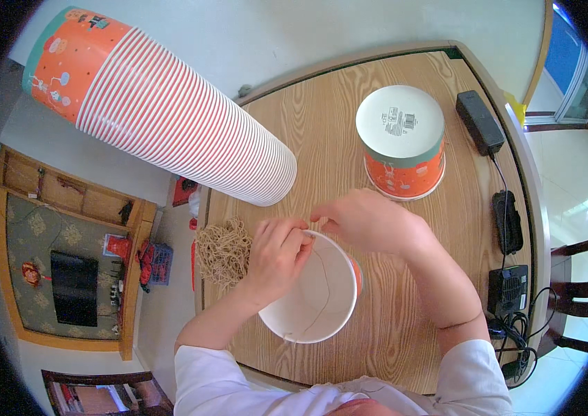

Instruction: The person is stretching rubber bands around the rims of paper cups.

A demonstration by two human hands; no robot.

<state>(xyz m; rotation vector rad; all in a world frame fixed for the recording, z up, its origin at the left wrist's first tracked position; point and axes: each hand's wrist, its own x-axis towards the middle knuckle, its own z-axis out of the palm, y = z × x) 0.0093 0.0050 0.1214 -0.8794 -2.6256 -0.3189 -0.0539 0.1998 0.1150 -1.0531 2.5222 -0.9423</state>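
An upright paper bucket, white inside with an orange outer wall, stands on the table in front of me. A thin tan string runs across its mouth, from the near rim to the far rim. At that far rim my left hand is closed, thumb and fingers pinching the edge of the bucket where the string ends. My right hand reaches in from the right, its fingers curled together just above the same spot. Whatever its fingertips hold is too small to name. A tangled bundle of tan string lies left of my left hand.
A long stack of nested paper buckets rises at the far left. Another orange bucket stands upside down at the back right. Black power adapters and coiled cables line the right side of the wooden table.
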